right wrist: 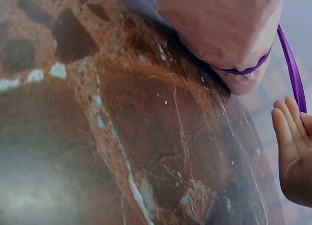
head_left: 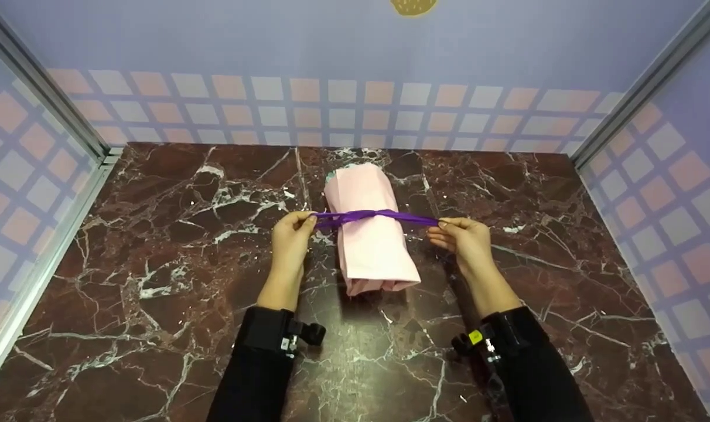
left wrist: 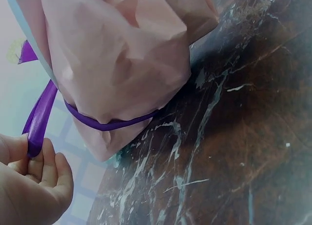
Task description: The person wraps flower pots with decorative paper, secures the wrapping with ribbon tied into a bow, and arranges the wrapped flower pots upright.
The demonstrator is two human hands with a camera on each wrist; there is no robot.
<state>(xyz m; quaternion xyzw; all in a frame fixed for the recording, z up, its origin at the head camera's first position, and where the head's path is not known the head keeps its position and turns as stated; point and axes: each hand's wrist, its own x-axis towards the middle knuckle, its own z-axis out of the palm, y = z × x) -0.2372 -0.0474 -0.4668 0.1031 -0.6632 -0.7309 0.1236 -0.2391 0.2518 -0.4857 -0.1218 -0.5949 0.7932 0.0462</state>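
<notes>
A bundle wrapped in pale pink paper [head_left: 369, 252] lies lengthwise on the dark marble surface, its near end folded and crumpled. Round its middle runs a purple ribbon [head_left: 410, 218], crossed or knotted on top. My left hand [head_left: 290, 237] pinches the ribbon on the left, where it forms a loop in the left wrist view. On the other side, my right hand [head_left: 469, 240] pinches the ribbon between thumb and finger, the other fingers fairly straight. Both stretches of ribbon are pulled out sideways from the bundle. What the paper wraps is hidden.
The brown marble tabletop [head_left: 173, 281] has white veins and small pale specks. A lilac back wall [head_left: 261, 41] with pink and white squares stands behind it, with similar side walls and metal corner posts [head_left: 50, 88].
</notes>
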